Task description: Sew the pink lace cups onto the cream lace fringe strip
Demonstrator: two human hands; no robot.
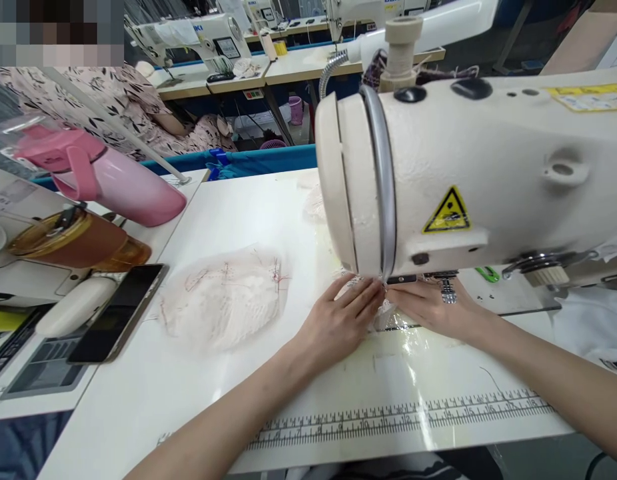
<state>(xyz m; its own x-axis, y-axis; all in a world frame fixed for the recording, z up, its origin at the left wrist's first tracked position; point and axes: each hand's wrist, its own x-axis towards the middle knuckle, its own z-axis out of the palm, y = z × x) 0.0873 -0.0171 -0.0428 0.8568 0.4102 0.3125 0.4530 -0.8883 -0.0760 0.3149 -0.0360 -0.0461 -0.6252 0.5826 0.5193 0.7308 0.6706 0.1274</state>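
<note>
Just below the needle end of a cream sewing machine (358, 187), a thin pale lace fabric (383, 319) lies on the bed, largely covered by fingers and the machine head. My left hand (344, 319) presses the fabric from the left, its bent fingers held together. From the right, my right hand (436, 307) pinches the same fabric close to the needle, fingertips almost meeting those of the left. The presser foot is mostly hidden. A second pale lace piece (223, 300) with loose red threads lies to the left of my hands.
A printed ruler (363, 427) runs along the table's front edge. At left are a phone (118, 313), a white mouse (76, 307), an amber cup (68, 237) and a pink bottle (113, 177). Green snips (487, 274) lie behind my right hand. Another person sits beyond.
</note>
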